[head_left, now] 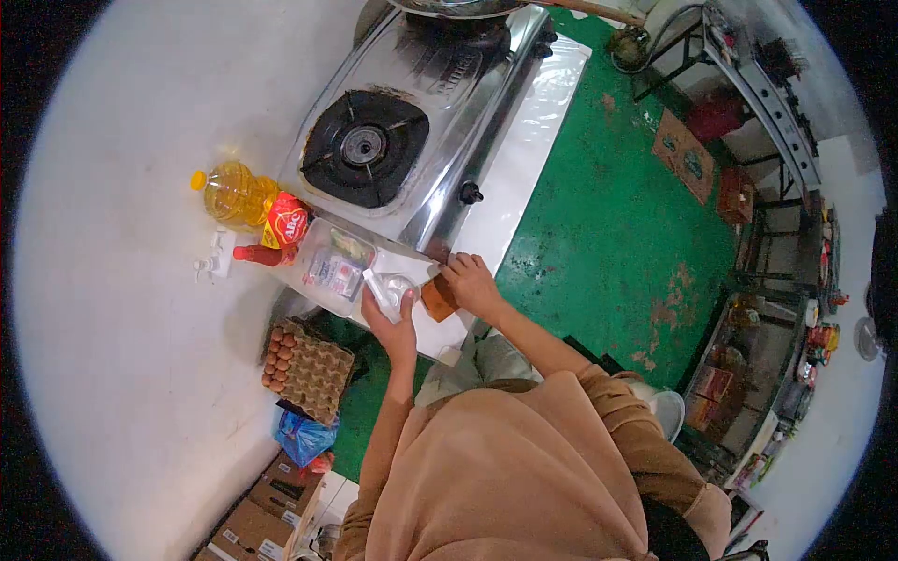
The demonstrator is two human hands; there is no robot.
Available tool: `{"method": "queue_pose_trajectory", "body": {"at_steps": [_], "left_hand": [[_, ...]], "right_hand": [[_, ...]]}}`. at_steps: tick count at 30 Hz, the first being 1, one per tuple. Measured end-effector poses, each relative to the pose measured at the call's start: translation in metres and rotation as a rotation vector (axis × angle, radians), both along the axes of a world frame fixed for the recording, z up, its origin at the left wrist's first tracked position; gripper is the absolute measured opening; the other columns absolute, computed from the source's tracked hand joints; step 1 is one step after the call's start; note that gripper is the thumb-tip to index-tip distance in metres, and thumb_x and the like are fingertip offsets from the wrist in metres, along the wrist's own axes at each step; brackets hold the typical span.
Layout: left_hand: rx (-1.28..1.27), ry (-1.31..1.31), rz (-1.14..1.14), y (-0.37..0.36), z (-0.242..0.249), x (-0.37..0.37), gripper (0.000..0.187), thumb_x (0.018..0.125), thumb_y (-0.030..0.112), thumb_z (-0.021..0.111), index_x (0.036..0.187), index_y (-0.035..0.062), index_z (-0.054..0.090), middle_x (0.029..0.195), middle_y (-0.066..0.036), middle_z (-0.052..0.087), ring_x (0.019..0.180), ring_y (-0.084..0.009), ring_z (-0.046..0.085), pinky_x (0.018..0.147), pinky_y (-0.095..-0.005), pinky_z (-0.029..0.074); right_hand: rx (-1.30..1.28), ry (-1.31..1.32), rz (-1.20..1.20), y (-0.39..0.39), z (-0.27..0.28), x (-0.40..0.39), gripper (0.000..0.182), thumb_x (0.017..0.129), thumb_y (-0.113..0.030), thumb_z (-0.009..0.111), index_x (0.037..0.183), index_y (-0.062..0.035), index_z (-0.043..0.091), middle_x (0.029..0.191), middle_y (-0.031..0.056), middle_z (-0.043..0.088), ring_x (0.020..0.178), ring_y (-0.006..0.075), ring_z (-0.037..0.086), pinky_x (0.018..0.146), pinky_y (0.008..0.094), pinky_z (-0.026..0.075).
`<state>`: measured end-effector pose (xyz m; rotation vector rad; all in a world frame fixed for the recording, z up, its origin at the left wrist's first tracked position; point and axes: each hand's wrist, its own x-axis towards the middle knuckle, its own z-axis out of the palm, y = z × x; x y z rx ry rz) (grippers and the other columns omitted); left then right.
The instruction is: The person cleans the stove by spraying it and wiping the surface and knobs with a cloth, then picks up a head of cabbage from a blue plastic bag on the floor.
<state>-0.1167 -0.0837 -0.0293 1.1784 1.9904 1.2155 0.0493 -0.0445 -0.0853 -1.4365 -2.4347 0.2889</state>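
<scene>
My left hand point(394, 331) is wrapped round a clear and whitish plastic item point(382, 295), its thumb pointing up along the side. Just to the right, the bent fingers of my right hand point(473, 283) pinch at the upper edge of a small orange-brown piece point(438, 298), whose kind I cannot tell. Both hands are over the white counter end beside the gas stove point(398, 210). Left of my left hand stands a clear plastic bin point(320, 292) with printed packets inside.
A bottle of yellow cooking oil point(234, 194) and a red-capped sauce bottle point(286, 227) stand by the wall. Below the counter are an egg tray point(313, 372) and a blue plastic bag point(305, 437). A pan point(458, 7) sits on the far burner. Shelving point(739, 374) lines the right.
</scene>
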Motion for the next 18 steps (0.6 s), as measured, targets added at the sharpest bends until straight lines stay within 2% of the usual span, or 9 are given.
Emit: {"method": "queue_pose_trajectory", "body": {"at_steps": [1, 3, 4, 6, 10, 12, 16, 18], "left_hand": [[0.000, 0.001, 0.002, 0.002, 0.000, -0.002, 0.064, 0.077, 0.013, 0.074, 0.129, -0.0020, 0.041, 0.129, -0.018, 0.043, 0.120, -0.0302, 0.042, 0.099, -0.0390, 0.035], [0.041, -0.188, -0.129, 0.005, -0.001, -0.006, 0.046, 0.079, 0.011, 0.071, 0.119, -0.0023, 0.051, 0.121, -0.015, 0.050, 0.114, -0.0298, 0.048, 0.096, -0.0375, 0.038], [0.042, -0.187, -0.126, 0.006, -0.002, -0.007, 0.046, 0.079, 0.011, 0.071, 0.119, -0.0023, 0.051, 0.121, -0.015, 0.050, 0.114, -0.0298, 0.048, 0.096, -0.0375, 0.038], [0.082, -0.131, -0.145, 0.005, -0.003, -0.009, 0.036, 0.082, 0.011, 0.068, 0.113, -0.0015, 0.055, 0.115, -0.014, 0.055, 0.110, -0.0290, 0.051, 0.093, -0.0376, 0.039], [0.067, -0.125, -0.125, -0.009, -0.002, -0.013, 0.035, 0.083, 0.011, 0.067, 0.112, -0.0022, 0.055, 0.118, -0.015, 0.055, 0.109, -0.0277, 0.051, 0.093, -0.0368, 0.039], [0.094, -0.298, -0.059, -0.020, 0.003, -0.014, 0.034, 0.084, 0.011, 0.067, 0.112, -0.0031, 0.055, 0.123, -0.015, 0.054, 0.110, -0.0261, 0.051, 0.094, -0.0359, 0.038], [0.017, -0.247, -0.040, -0.044, 0.024, -0.020, 0.033, 0.085, 0.010, 0.065, 0.112, -0.0044, 0.053, 0.125, -0.016, 0.052, 0.111, -0.0247, 0.050, 0.095, -0.0353, 0.038], [0.062, -0.299, -0.040, -0.058, 0.024, -0.024, 0.035, 0.085, 0.009, 0.065, 0.114, -0.0044, 0.051, 0.125, -0.014, 0.051, 0.111, -0.0234, 0.050, 0.094, -0.0346, 0.039]], "right_hand": [[0.000, 0.001, 0.002, -0.001, 0.000, -0.001, 0.031, 0.072, -0.011, 0.058, 0.103, -0.0062, 0.058, 0.101, 0.0095, 0.057, 0.099, 0.0254, 0.051, 0.087, 0.0390, 0.040], [-0.019, 0.012, -0.025, -0.001, 0.002, -0.002, 0.029, 0.074, -0.012, 0.055, 0.102, -0.0061, 0.059, 0.099, 0.0092, 0.057, 0.098, 0.0254, 0.050, 0.087, 0.0383, 0.039], [-0.018, 0.012, -0.022, -0.002, 0.004, -0.003, 0.029, 0.074, -0.012, 0.055, 0.102, -0.0061, 0.059, 0.099, 0.0092, 0.057, 0.098, 0.0254, 0.050, 0.087, 0.0383, 0.039], [-0.119, -0.022, -0.020, -0.006, 0.005, -0.004, 0.035, 0.067, -0.006, 0.060, 0.101, -0.0035, 0.058, 0.101, 0.0113, 0.055, 0.104, 0.0269, 0.049, 0.089, 0.0382, 0.038], [-0.028, 0.028, 0.019, -0.014, 0.004, 0.002, 0.032, 0.067, -0.006, 0.060, 0.099, -0.0030, 0.058, 0.103, 0.0119, 0.054, 0.105, 0.0270, 0.048, 0.090, 0.0382, 0.037], [0.022, 0.053, 0.058, -0.016, 0.005, 0.004, 0.033, 0.068, -0.006, 0.059, 0.101, -0.0021, 0.057, 0.105, 0.0125, 0.053, 0.107, 0.0276, 0.047, 0.092, 0.0390, 0.037], [-0.034, 0.025, 0.078, -0.015, -0.004, -0.003, 0.034, 0.071, -0.007, 0.057, 0.105, -0.0018, 0.056, 0.104, 0.0131, 0.054, 0.105, 0.0279, 0.049, 0.095, 0.0398, 0.037], [0.119, 0.031, 0.060, -0.013, -0.013, -0.014, 0.034, 0.075, -0.010, 0.055, 0.108, -0.0015, 0.055, 0.103, 0.0138, 0.055, 0.104, 0.0278, 0.050, 0.097, 0.0404, 0.036]]}}
